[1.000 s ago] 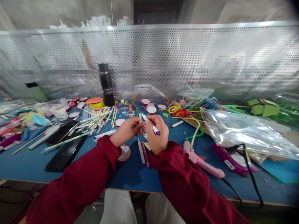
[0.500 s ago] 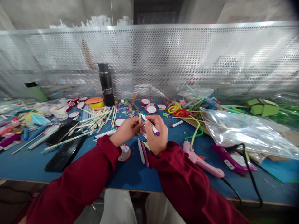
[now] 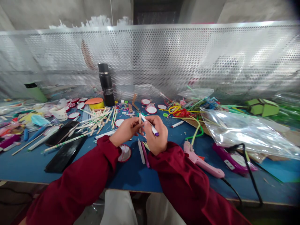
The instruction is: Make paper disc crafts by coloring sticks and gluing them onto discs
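Head view: the left hand [image 3: 125, 131] pinches a wooden stick [image 3: 140, 119], long axis roughly upright in view; just right of the stick, the right hand [image 3: 157, 138] clasps a marker [image 3: 153, 129] slanting toward the stick's top.

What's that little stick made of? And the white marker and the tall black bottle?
Little stick: probably wood, with a plain, dull tan face.
White marker: likely plastic, smooth with a purple end.
Tall black bottle: perhaps painted metal; a silvery band shows near its top, but I can't be sure.
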The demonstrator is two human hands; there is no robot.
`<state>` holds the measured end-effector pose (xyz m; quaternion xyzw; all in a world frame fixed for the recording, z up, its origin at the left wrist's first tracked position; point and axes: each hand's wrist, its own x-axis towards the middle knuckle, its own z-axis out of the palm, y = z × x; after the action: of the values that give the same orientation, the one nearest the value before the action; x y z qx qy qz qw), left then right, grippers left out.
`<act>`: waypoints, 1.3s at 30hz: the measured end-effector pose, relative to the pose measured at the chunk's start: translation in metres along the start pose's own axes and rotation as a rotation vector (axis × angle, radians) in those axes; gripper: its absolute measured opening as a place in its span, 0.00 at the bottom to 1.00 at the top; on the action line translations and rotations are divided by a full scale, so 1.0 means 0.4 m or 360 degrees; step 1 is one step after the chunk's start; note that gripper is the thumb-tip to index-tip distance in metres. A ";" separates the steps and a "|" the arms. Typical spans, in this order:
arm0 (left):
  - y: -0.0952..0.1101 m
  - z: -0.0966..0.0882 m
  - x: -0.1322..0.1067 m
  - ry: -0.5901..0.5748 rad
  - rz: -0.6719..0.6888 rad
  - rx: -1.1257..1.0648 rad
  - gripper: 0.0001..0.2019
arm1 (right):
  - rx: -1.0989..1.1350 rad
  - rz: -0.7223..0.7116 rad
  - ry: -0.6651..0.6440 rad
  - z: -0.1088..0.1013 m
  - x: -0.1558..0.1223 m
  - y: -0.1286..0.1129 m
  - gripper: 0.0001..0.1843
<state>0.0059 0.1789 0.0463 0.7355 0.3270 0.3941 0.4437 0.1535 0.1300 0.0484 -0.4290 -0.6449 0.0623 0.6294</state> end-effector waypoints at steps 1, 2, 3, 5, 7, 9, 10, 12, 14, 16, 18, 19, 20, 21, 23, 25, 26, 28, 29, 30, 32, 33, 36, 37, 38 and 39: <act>-0.001 0.000 0.000 -0.0003 0.0005 0.0000 0.17 | 0.0009 0.0000 -0.0012 0.000 0.000 0.000 0.06; -0.001 0.000 0.000 -0.0006 0.0010 0.0000 0.17 | 0.0017 0.0002 -0.0023 0.000 -0.001 0.000 0.06; -0.002 0.000 0.000 -0.0009 0.0012 -0.0001 0.17 | 0.0021 0.0003 -0.0029 0.000 -0.001 0.000 0.07; -0.002 0.001 0.000 -0.0013 0.0010 -0.0003 0.17 | 0.0013 0.0001 -0.0011 -0.001 0.000 0.001 0.06; -0.001 0.001 -0.001 -0.0018 0.0007 -0.0005 0.17 | -0.0006 -0.0007 0.0027 -0.001 0.001 0.002 0.06; 0.001 0.002 -0.001 -0.0016 0.0006 -0.0006 0.17 | -0.0013 -0.0013 0.0039 -0.002 0.001 0.003 0.06; 0.001 0.002 -0.001 -0.0011 0.0005 -0.0009 0.17 | -0.0009 -0.0012 0.0032 -0.002 0.001 0.003 0.06; 0.002 0.002 -0.001 -0.0006 0.0001 -0.0017 0.18 | 0.0005 -0.0010 0.0006 -0.001 0.001 0.003 0.06; 0.002 0.002 -0.001 -0.0013 0.0001 -0.0020 0.18 | 0.0016 -0.0009 -0.0004 -0.001 0.001 0.002 0.06; 0.002 0.002 -0.001 -0.0022 -0.0003 -0.0019 0.18 | 0.0010 -0.0014 0.0013 -0.001 0.001 0.003 0.06; 0.003 0.004 0.000 -0.0023 -0.0008 -0.0025 0.18 | -0.0006 -0.0016 0.0042 -0.001 0.002 0.004 0.06; 0.004 0.004 0.000 -0.0021 -0.0012 -0.0030 0.18 | -0.0013 -0.0015 0.0055 -0.001 0.002 0.005 0.06; 0.006 0.005 0.000 -0.0019 -0.0018 -0.0035 0.18 | -0.0016 -0.0011 0.0059 0.000 0.002 0.005 0.06; 0.008 0.006 -0.001 -0.0017 -0.0024 -0.0038 0.18 | -0.0012 -0.0005 0.0053 0.001 0.001 0.005 0.06; 0.014 0.007 -0.002 -0.0011 -0.0027 -0.0036 0.17 | 0.0007 0.0002 0.0029 0.002 -0.001 0.003 0.06; 0.018 0.007 -0.004 -0.0009 -0.0023 -0.0030 0.17 | 0.0020 0.0000 0.0002 0.002 -0.002 0.002 0.06; 0.018 0.006 -0.005 -0.0012 -0.0020 -0.0027 0.17 | 0.0018 0.0000 -0.0004 0.002 -0.003 0.001 0.06; 0.017 0.006 -0.005 -0.0018 -0.0021 -0.0021 0.17 | 0.0001 0.0002 0.0003 0.001 -0.002 0.002 0.06; 0.015 0.006 -0.004 -0.0022 -0.0023 -0.0017 0.16 | -0.0009 0.0003 0.0015 0.001 -0.002 0.002 0.06; 0.014 0.005 -0.004 -0.0024 -0.0025 -0.0014 0.16 | -0.0018 0.0003 0.0032 0.000 -0.002 0.003 0.06; 0.011 0.006 -0.002 -0.0023 -0.0026 -0.0018 0.16 | -0.0026 -0.0002 0.0057 0.000 -0.001 0.003 0.06; 0.011 0.006 -0.002 -0.0022 -0.0026 -0.0024 0.16 | -0.0022 -0.0002 0.0058 0.000 -0.001 0.003 0.06; 0.015 0.008 -0.002 -0.0012 -0.0033 -0.0050 0.18 | 0.0003 0.0011 0.0017 0.001 -0.002 0.002 0.06; 0.018 0.009 -0.002 -0.0009 -0.0040 -0.0055 0.18 | 0.0007 0.0018 0.0007 0.001 -0.003 0.002 0.06; 0.020 0.009 -0.002 -0.0005 -0.0049 -0.0058 0.19 | 0.0007 0.0024 0.0007 0.001 -0.003 0.001 0.06; 0.023 0.010 -0.002 0.0001 -0.0060 -0.0060 0.19 | 0.0003 0.0030 0.0014 0.001 -0.003 0.001 0.06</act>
<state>0.0100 0.1730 0.0532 0.7205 0.3334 0.3919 0.4649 0.1532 0.1299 0.0471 -0.4346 -0.6380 0.0669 0.6321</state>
